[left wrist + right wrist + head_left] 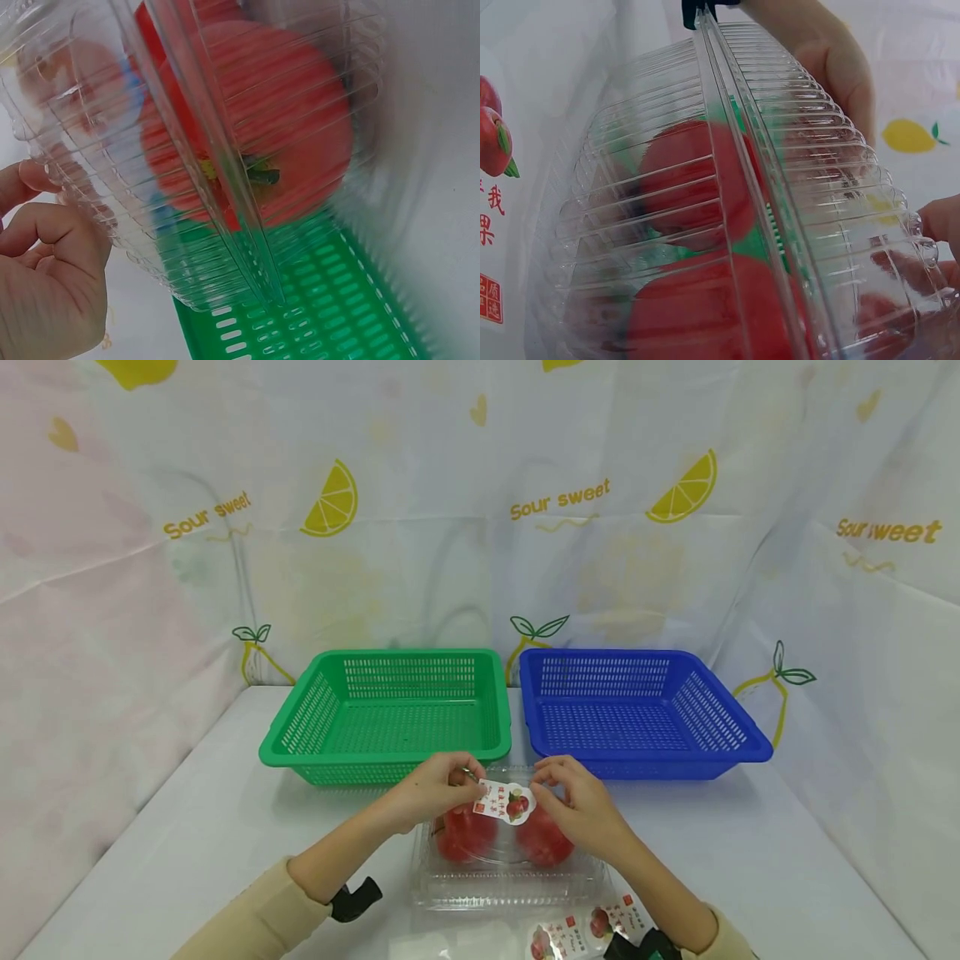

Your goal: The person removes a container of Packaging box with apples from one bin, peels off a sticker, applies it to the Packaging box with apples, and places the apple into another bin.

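A white sticker [506,801] with a fruit picture and red characters is held above a clear plastic clamshell box [510,887]. My left hand [433,791] pinches the sticker's left end between thumb and forefinger. At its right edge, my right hand [583,806] grips it with bent thumb and forefinger. The closed box contains round red fruits, one at left [465,839] and another at right [545,843]; a short green stem shows on a fruit [307,127] in the left wrist view. Through the ridged lid, the right wrist view shows red fruit [682,176] too.
Behind the box stand a green basket [408,768] on the left and a blue basket [645,768] on the right. A strip of similar stickers [558,939] lies at the front edge of the white table [202,827]. A printed curtain [435,468] hangs behind.
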`<state>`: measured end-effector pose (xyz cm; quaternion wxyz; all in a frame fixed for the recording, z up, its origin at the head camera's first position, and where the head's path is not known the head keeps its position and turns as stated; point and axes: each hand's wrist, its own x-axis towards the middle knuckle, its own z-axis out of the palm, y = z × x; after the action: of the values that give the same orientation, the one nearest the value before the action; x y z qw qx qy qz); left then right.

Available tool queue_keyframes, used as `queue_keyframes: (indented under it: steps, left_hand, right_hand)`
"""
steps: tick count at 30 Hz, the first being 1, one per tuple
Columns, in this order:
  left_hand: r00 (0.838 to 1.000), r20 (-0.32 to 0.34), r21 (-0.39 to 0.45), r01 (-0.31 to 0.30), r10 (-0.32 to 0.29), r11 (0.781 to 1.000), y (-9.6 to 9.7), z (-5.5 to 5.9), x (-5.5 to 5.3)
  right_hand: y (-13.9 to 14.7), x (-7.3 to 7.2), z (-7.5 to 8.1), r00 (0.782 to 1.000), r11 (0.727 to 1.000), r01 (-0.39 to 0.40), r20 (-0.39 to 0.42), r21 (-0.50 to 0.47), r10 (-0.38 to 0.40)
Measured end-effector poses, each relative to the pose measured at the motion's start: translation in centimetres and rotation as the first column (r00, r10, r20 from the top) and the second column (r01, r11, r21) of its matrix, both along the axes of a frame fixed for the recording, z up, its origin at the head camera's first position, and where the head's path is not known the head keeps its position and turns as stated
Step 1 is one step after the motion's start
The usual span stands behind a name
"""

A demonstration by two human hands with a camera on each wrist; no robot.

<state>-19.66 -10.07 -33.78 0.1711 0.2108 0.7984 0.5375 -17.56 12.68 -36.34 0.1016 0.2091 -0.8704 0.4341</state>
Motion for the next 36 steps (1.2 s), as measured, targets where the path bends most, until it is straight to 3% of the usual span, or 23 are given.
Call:
queue_keyframes:
  steps: [12,17,25,31,36]
  left_hand:
    - [0.999,-0.012,-0.046,-0.043,0.043,0.998,0.1,-0.2,0.2]
    - [0.995,-0.08,-0.093,-0.069,0.062,0.993,0.2,-0.3,0.1]
    - [0.983,-0.177,-0.196,-0.075,0.04,0.978,0.5,-0.3,0.0]
    - [0.947,-0.32,-0.342,-0.12,0.004,0.932,0.8,-0.3,0.6]
    - [0.904,-0.428,-0.416,-0.19,-0.007,0.889,1.1,-0.3,1.1]
  right_hand:
    - [-0.1,0.1,0.1,0.998,0.999,-0.046,0.041,0.007,0.046]
    - [-0.1,0.1,0.1,0.998,0.999,-0.048,0.028,0.021,0.047]
    - [-0.1,-0.1,0.1,1.0,0.995,-0.029,0.007,0.093,0.029]
    - [-0.4,-0.3,-0.1,0.997,0.985,-0.015,-0.07,0.17,0.028]
    - [-0.7,-0.2,-0.3,0.987,0.97,0.019,-0.158,0.244,0.02]
